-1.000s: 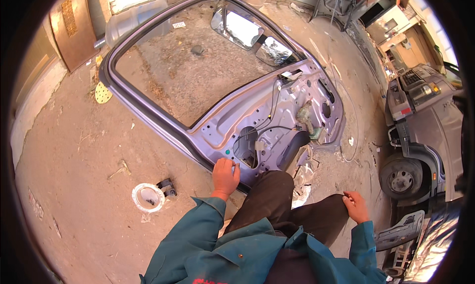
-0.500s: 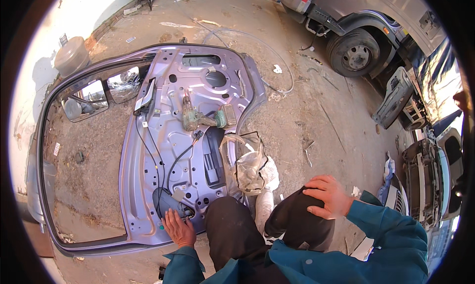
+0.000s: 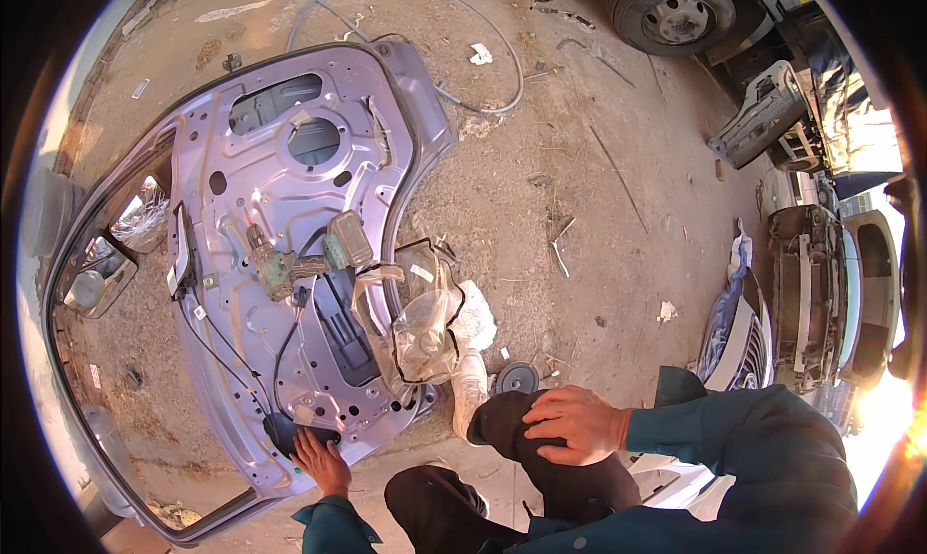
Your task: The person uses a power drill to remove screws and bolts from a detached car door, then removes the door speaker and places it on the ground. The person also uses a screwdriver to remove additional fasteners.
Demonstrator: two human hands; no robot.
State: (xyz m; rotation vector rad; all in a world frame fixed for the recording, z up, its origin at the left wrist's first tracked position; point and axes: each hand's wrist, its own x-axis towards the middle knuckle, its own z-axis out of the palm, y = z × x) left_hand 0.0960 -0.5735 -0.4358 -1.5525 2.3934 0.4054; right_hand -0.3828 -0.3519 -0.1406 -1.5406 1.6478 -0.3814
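Note:
A lilac car door panel [image 3: 251, 332] lies flat on the ground. At its near edge my left hand [image 3: 323, 460] lies with fingers stretched out on a dark, rounded part [image 3: 280, 432] joined to black cables [image 3: 225, 359]. My right hand [image 3: 577, 425] rests on my bent right knee, fingers spread and holding nothing. A dusty green cordless drill [image 3: 278, 270] lies on the middle of the panel, its battery toward the right edge. Crumpled clear plastic sheeting [image 3: 425, 327] with black edging hangs over the panel's right edge, beside my shoe [image 3: 470, 395].
A grey round disc [image 3: 519, 377] lies on the ground near my right knee. A hose [image 3: 512, 61] curls beyond the door. A vehicle wheel [image 3: 671, 18] stands at the far right, with loose vehicle parts [image 3: 763, 114] below it. Two mirrors [image 3: 99, 276] sit by the window frame.
My view has shifted right and down, so the door sits farther left. The grey disc has come into sight. Both hands keep their places on the dark part and the knee.

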